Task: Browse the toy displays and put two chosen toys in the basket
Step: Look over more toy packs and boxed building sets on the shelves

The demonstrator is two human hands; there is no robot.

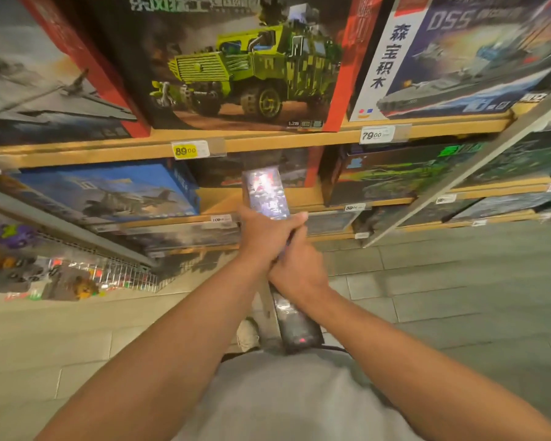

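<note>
Both hands were on one long, narrow toy box (269, 194), held edge-on in front of the shelf (268, 138): left hand (263, 235) wrapped around the upper part with the thumb across the front, right hand (295, 268) clamped just below, touching the left. Box looked like glossy, film-wrapped cardboard, flat-sided, with its lower end (296, 326) hanging down toward the body. No basket in view, so the drop point was unknown. Risks as I judged them: slick wrap plus a long lever arm could let the box twist or slide out if either hand let go, and the top end sat close to the shelved boxes beyond the hands, so a swing could knock one off. Picture was motion-blurred, so finer detail was unclear.
</note>
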